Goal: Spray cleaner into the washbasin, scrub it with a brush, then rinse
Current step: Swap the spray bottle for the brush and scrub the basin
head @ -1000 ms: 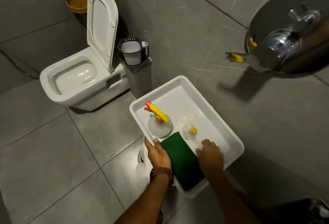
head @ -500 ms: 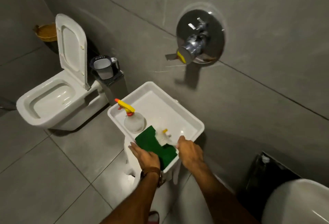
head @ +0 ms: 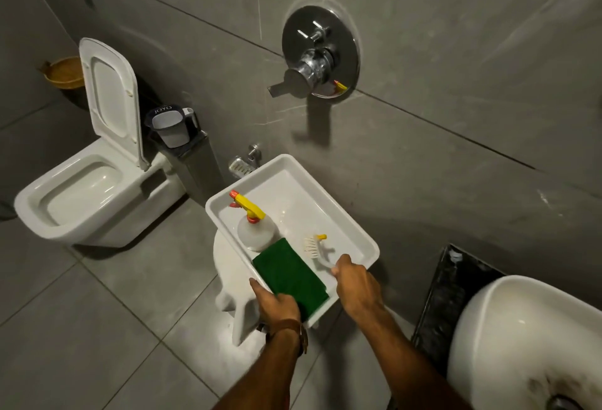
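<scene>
Pulled back and swung right since half a second ago: washbasin (head: 508,338) now fills the lower right corner, tray (head: 355,230) sits mid-frame, brush (head: 313,246) head lifted slightly off the cloth (head: 290,276). Right hand (head: 356,289) closed around the brush handle at the tray's near right edge; handle mostly hidden in the fist, only bristle head and a yellow tip showing. Left hand (head: 277,303) clamped on the tray's near left rim, thumb over the edge beside the cloth; brown strap on that wrist. Tray holds three things: one spray bottle (head: 255,230) standing upright at the far left with yellow trigger, one green cloth lying flat near, one brush over the right side. Tray resting on one white stool (head: 231,282), mostly covered, legs showing below. Washbasin cut off by the frame edge, dark grime near its drain, well apart from the tray. One toilet (head: 81,194) at left, lid up. One mug (head: 172,127) on a grey bin behind it. One chrome wall valve (head: 321,52) above the tray.
</scene>
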Demonstrator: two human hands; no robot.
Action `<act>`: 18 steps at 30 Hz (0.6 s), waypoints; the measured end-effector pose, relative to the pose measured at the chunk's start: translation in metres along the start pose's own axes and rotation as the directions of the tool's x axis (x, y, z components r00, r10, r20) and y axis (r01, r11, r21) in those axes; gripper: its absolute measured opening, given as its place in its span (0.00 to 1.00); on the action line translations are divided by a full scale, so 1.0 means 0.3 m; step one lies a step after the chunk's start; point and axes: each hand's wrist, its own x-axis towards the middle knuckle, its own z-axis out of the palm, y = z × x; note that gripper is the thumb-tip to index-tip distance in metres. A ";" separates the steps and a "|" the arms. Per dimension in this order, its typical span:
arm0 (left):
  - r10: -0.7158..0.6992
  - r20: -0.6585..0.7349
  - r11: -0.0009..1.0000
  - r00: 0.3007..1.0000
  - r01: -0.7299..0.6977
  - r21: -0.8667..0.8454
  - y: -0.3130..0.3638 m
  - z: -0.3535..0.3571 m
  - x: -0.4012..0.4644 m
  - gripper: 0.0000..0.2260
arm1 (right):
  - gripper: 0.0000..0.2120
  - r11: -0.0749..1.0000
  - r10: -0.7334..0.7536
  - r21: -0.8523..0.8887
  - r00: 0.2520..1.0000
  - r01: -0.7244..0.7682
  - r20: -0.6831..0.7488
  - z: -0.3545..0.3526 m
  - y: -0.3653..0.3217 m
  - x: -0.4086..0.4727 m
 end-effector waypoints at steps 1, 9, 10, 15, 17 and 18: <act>-0.016 -0.016 0.999 1.000 0.016 -0.030 0.004 0.002 -0.002 0.35 | 0.07 1.000 0.001 0.016 1.000 -0.001 -0.014 0.003 0.002 0.000; -0.029 -0.096 0.987 0.995 0.013 -0.163 0.072 0.060 0.028 0.33 | 0.08 0.972 0.078 0.228 0.993 -0.056 -0.089 0.094 0.041 0.008; -0.027 -0.105 0.983 0.994 0.007 -0.182 0.079 0.066 0.035 0.33 | 0.08 0.963 0.079 0.263 0.994 -0.055 -0.081 0.102 0.034 0.016; -0.023 -0.135 0.974 0.991 -0.008 -0.226 0.091 0.072 0.081 0.31 | 0.07 0.937 0.058 0.349 0.995 -0.028 -0.078 0.109 -0.019 0.072; -0.038 -0.144 0.976 0.989 0.006 -0.218 0.105 0.077 0.104 0.31 | 0.07 0.937 0.055 0.348 0.996 -0.026 -0.072 0.105 -0.031 0.095; -0.046 -0.146 0.976 0.988 0.013 -0.215 0.115 0.079 0.116 0.31 | 0.07 0.940 0.050 0.340 0.996 -0.023 -0.072 0.100 -0.039 0.105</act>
